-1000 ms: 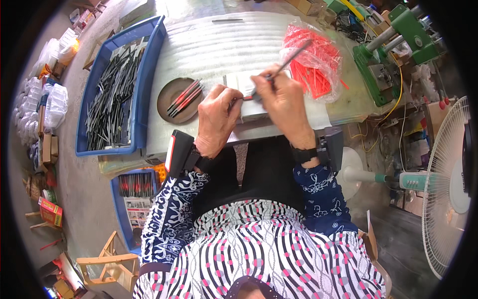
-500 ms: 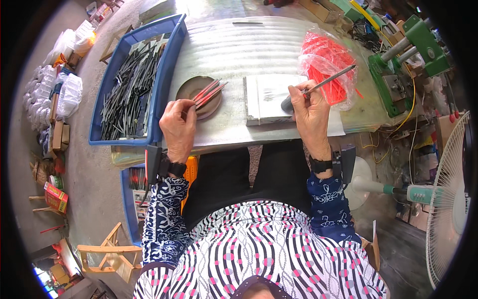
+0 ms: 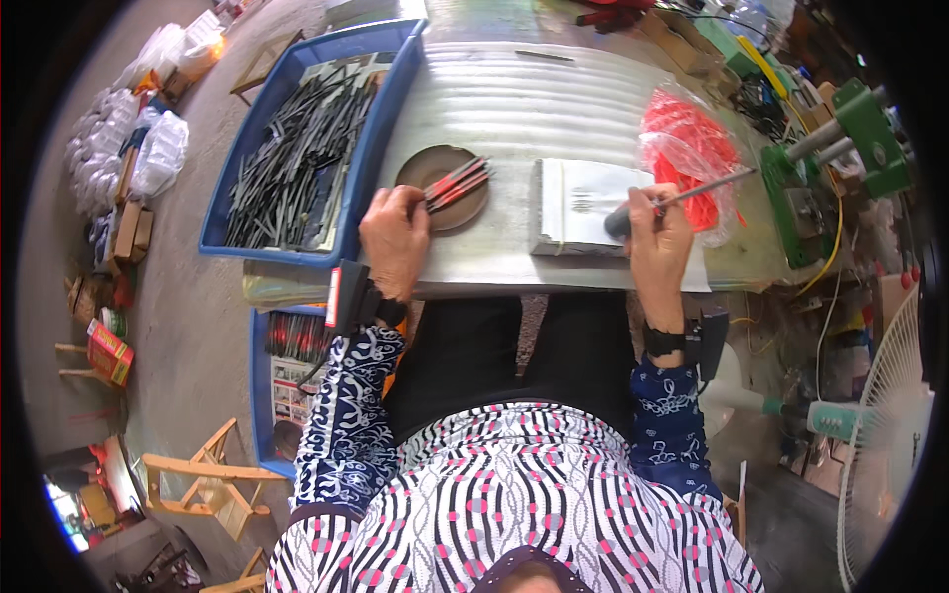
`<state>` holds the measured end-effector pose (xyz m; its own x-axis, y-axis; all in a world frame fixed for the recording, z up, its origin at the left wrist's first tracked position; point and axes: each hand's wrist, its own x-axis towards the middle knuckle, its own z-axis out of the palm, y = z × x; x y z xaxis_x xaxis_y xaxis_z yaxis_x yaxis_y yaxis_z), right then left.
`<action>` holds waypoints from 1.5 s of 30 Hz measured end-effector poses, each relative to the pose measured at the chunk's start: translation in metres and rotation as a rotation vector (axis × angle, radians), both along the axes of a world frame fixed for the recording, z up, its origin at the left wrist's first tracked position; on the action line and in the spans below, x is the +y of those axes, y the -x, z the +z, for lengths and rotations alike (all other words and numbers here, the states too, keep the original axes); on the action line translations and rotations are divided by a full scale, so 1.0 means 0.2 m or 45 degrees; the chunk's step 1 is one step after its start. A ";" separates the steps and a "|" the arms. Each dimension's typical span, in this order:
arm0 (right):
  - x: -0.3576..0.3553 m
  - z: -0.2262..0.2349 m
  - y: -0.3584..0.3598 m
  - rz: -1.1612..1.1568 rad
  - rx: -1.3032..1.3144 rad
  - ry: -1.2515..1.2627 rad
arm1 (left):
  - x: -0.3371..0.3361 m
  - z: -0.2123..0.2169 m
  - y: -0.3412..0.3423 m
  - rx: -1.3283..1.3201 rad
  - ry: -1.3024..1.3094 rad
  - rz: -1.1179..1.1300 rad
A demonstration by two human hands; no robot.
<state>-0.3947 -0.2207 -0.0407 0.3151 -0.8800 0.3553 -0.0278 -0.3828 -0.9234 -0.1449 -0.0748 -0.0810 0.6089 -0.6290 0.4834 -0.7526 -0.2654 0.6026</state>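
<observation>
My left hand (image 3: 397,237) is at the near-left rim of a round brown dish (image 3: 415,173). Its fingers are pinched at the near ends of several thin red and grey strips (image 3: 457,186), which slant across the dish. The fingertips hide whether a strip is gripped. My right hand (image 3: 660,242) is closed round a screwdriver-like tool (image 3: 707,185), its dark grey handle to the left and its metal shaft pointing up and right. Beneath the handle is a white-topped rectangular block (image 3: 583,188) with dark marks on top and a band round it.
At left stands a blue crate (image 3: 346,242) full of dark thin strips (image 3: 297,158). Red strips (image 3: 687,143) in clear plastic lie at right, before a green metal machine (image 3: 791,212). A fan (image 3: 880,445) stands at lower right, a wooden stool (image 3: 213,474) at lower left.
The whole view has shifted, so the table and both hands appear farther right. My left hand remains by the strips at the dish, and the tool is still in my right hand.
</observation>
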 end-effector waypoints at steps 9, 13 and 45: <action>0.01 0.03 0.00 0.031 -0.001 0.023 | 0.18 0.24 0.00 -0.258 0.073 -0.107; 0.01 0.04 0.00 0.024 -0.006 0.021 | 0.27 0.34 -0.25 -0.386 -0.168 0.058; 0.00 0.00 0.01 0.014 -0.049 0.012 | 0.22 0.12 -0.80 -0.138 -0.733 -0.053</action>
